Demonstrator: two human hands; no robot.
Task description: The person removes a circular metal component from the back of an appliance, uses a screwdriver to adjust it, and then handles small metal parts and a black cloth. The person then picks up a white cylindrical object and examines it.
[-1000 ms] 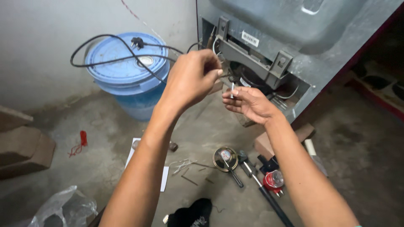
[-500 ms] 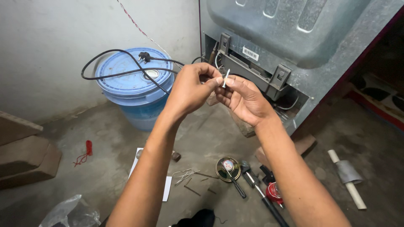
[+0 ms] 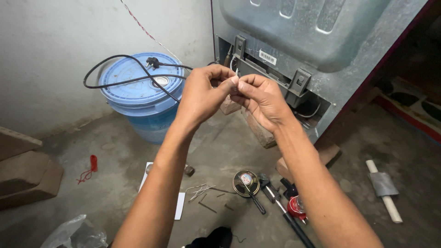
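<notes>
Two hands pinching a thin white wire at upper centre.

The blue bucket (image 3: 140, 98) is carrying a black cord (image 3: 124, 69) at left; the left hand (image 3: 202, 94) and right hand (image 3: 259, 98) are closing fingertips on the white wire (image 3: 236, 73), before the grey appliance back (image 3: 321, 41).

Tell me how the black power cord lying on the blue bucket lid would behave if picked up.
The black power cord is probably floppy: it lies in loose loops across the blue bucket lid. Its plug end would likely dangle. Its far end seems to run toward the metal appliance, so it may tug.
</notes>
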